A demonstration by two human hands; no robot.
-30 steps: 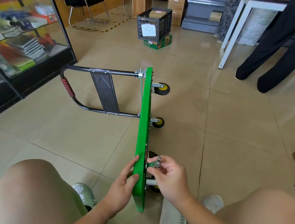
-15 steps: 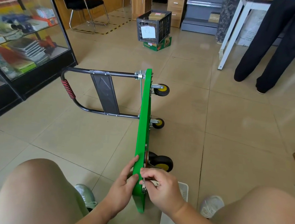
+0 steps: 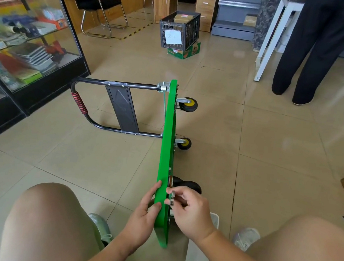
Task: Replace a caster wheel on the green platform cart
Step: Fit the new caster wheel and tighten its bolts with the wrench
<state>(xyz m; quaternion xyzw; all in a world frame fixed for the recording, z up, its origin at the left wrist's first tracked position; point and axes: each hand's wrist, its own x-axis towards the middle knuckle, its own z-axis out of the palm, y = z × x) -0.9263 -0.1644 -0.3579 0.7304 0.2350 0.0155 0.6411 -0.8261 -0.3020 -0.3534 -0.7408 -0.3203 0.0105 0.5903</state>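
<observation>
The green platform cart (image 3: 167, 142) stands on its side on the tiled floor, its black folding handle (image 3: 98, 103) stretched out to the left. Two yellow-hubbed casters (image 3: 188, 104) (image 3: 184, 143) stick out on the far right side. A black caster (image 3: 189, 186) sits near my hands. My left hand (image 3: 145, 215) grips the near edge of the deck, thumb on top. My right hand (image 3: 189, 211) pinches a small metal part (image 3: 172, 199) against the underside of the deck, just below the black caster.
A glass display case (image 3: 29, 40) runs along the left. A black crate (image 3: 178, 34) on a carton stands ahead, a chair (image 3: 99, 5) behind it. A person's dark trouser legs (image 3: 302, 58) and a white table leg (image 3: 267, 45) are at the right. A white basket (image 3: 201, 255) lies by my feet.
The camera has tilted up a little. My right hand shifted slightly up along the deck's underside and now pinches the small metal part near the black caster. My left hand stays on the deck edge.
</observation>
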